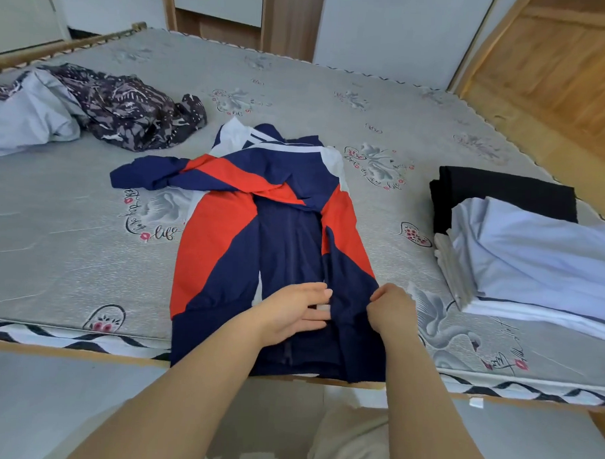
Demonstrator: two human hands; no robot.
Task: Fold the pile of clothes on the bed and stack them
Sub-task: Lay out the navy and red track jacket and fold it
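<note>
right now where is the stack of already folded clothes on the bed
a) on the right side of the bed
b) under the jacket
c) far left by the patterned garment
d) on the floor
a: the folded stack, a pale blue piece over a black one, lies on the right side of the bed, apart from the jacket in the middle.

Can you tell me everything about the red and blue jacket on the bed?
The jacket is navy blue with big red panels and white at the shoulders and collar. It looks like thin, smooth sportswear. It lies flat on the mattress, collar away from the person, hem hanging slightly over the near edge. A zip runs down the middle. One sleeve is folded across the chest, its cuff pointing left. The left hand rests flat on the lower front, and the right hand pinches the fabric beside it.
</note>
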